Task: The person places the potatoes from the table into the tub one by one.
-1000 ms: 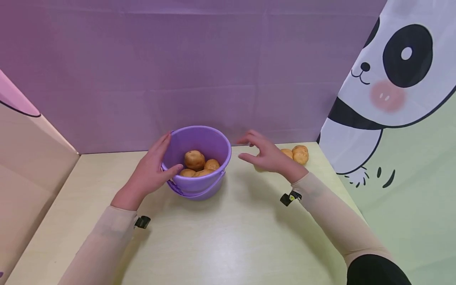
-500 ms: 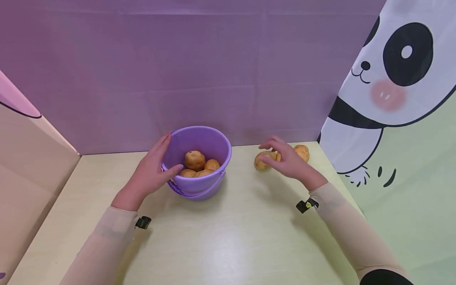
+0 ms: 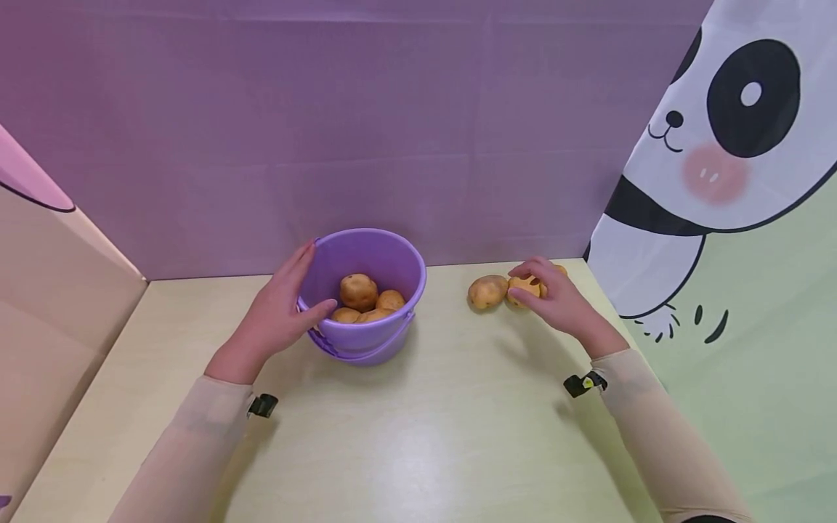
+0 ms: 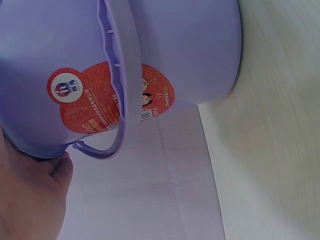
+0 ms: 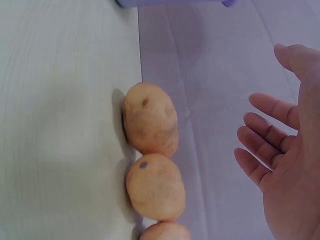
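Observation:
A purple bucket stands upright near the back of the table, with several potatoes inside. My left hand holds its left rim, thumb over the edge. The left wrist view shows the hand at the rim beside the bucket's handle. To the right, three potatoes lie in a row. My right hand hovers over that row, fingers apart from the thumb and holding nothing. In the right wrist view the left potato and middle potato touch, and the hand is clear of both.
The pale wooden table ends at a purple fabric backdrop right behind the bucket and potatoes. A panda-print sheet borders the right side, and a light panel borders the left.
My right hand has moved right, from beside the bucket to over the potato row, uncovering the left potato. The left hand and bucket have stayed in place.

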### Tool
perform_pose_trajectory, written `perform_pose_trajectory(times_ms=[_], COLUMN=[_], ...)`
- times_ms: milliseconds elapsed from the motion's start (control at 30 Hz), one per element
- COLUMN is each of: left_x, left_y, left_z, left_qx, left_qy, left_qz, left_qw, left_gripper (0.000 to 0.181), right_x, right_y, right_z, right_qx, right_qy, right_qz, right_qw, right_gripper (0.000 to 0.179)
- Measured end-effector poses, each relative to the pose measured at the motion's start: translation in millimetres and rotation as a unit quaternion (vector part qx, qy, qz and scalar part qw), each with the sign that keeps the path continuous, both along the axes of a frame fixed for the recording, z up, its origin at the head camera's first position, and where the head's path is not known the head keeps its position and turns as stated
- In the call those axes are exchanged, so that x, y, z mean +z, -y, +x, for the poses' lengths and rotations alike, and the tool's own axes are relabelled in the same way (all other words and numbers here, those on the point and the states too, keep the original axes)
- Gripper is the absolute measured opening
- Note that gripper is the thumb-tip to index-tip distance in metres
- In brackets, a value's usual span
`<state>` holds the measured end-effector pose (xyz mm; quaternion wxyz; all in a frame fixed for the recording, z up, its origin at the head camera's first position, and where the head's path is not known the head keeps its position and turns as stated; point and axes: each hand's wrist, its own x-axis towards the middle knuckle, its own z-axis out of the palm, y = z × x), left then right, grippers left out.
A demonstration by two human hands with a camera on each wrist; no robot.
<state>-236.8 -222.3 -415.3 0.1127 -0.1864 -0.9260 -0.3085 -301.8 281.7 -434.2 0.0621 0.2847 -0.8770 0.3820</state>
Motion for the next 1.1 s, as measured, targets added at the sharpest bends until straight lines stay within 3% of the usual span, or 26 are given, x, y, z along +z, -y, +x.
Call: perform_pose_trajectory(times_ms=[533,833,1100], left_x=[0.4,1.5,1.3], left_y=[-0.7,-0.9,-0.7], left_z=[-0.9,0.0,1.1], left_qx=[0.000,0.004,0.004], left_qy=[-0.003,0.000,0.003], left_qz=[-0.001,-0.005,0.001], left_qw=[1.0000,1.0000,1.0000], left_gripper=[0.100,0.100,0.100], right_x=[-11.0,-24.0,-32.7], right_y=[-29,-53,-74], right_z=[-3.2,-21.2,-35.9], right_qx=[-0.047,-0.087,-0.113], right_qy=[-0.002,-0.017,0.022], right_qz=[-0.015,0.019,0.024], right_qw=[0.9988,0.9959,0.9930], right_gripper=[0.032,0.038,0.048])
